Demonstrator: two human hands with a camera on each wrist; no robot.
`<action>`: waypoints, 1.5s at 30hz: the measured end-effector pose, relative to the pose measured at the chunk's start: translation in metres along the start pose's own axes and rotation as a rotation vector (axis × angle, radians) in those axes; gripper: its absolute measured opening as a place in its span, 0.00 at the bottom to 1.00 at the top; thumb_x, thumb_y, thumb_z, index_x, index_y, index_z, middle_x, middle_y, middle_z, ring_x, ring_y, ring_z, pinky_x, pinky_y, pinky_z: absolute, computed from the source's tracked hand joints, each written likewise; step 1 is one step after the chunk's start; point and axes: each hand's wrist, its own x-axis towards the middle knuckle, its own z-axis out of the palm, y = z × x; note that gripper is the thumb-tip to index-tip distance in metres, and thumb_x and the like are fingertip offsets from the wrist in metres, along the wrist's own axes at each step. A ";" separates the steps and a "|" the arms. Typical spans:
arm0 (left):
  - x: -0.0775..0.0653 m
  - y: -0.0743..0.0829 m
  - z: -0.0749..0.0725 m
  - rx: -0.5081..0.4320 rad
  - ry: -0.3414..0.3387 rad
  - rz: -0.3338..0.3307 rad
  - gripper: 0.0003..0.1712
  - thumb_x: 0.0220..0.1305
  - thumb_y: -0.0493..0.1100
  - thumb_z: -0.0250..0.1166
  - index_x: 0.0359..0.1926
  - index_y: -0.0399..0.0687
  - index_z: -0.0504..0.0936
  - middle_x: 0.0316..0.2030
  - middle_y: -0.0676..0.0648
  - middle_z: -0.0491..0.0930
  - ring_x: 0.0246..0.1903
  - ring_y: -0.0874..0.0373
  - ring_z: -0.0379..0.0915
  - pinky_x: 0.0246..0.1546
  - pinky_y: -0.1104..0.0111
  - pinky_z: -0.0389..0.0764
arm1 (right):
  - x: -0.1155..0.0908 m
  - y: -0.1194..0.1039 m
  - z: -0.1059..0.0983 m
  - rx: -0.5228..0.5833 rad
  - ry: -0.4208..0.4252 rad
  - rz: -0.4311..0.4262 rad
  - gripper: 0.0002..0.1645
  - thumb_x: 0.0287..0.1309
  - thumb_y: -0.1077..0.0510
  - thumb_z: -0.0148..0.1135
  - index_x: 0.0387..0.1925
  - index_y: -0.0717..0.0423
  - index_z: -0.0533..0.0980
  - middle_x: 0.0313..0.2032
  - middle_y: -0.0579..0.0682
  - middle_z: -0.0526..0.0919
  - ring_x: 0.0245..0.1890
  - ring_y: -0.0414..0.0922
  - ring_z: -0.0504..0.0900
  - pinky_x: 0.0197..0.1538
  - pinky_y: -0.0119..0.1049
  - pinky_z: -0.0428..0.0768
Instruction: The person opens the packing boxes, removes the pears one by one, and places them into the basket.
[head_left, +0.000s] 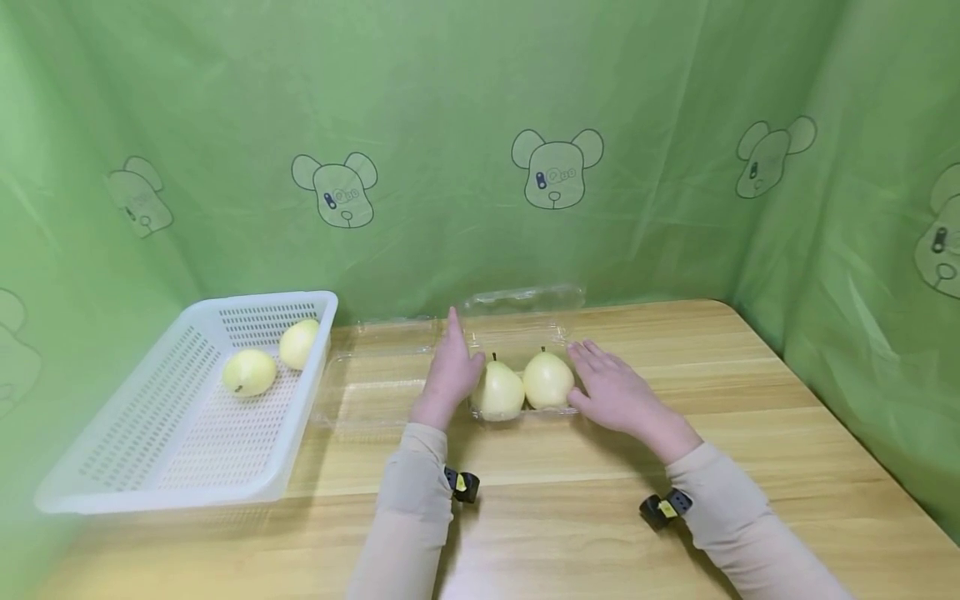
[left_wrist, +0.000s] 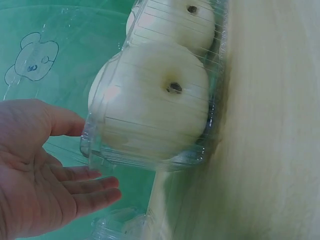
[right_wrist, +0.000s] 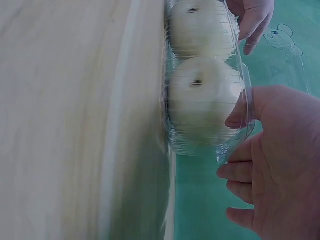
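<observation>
Two pale yellow pears, a left one and a right one, sit side by side in a clear plastic clamshell box. Its see-through lid stands raised behind them. My left hand is at the box's left end, its thumb at the rim and its fingers extended past the end wall. At the opposite end is my right hand, with thumb at the rim, seen partly through the plastic, and fingers loosely extended along the outside. Both hands frame the box.
On the left stands a white slotted basket holding two more pears, one in the middle and another by the right wall. Between basket and left hand lies another clear clamshell, opened flat. A green curtain borders the wooden table.
</observation>
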 end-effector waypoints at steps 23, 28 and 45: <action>0.008 -0.017 0.014 0.041 0.030 0.010 0.53 0.55 0.23 0.59 0.77 0.45 0.43 0.69 0.32 0.63 0.65 0.38 0.66 0.68 0.50 0.67 | -0.001 0.002 0.000 0.003 -0.014 0.000 0.42 0.66 0.47 0.45 0.73 0.68 0.51 0.74 0.64 0.53 0.75 0.62 0.51 0.75 0.58 0.53; 0.009 -0.017 0.014 0.050 0.016 -0.003 0.53 0.55 0.22 0.57 0.77 0.47 0.43 0.71 0.35 0.60 0.68 0.39 0.62 0.71 0.51 0.64 | 0.000 0.002 -0.001 0.009 -0.017 0.003 0.41 0.66 0.48 0.45 0.73 0.68 0.51 0.74 0.63 0.53 0.75 0.62 0.50 0.75 0.58 0.53; 0.007 -0.018 0.013 0.084 -0.003 0.000 0.47 0.59 0.25 0.56 0.76 0.44 0.47 0.72 0.37 0.60 0.57 0.41 0.72 0.72 0.53 0.62 | -0.002 -0.002 0.000 0.017 -0.004 0.000 0.41 0.65 0.48 0.46 0.72 0.68 0.53 0.73 0.64 0.55 0.74 0.62 0.52 0.75 0.57 0.55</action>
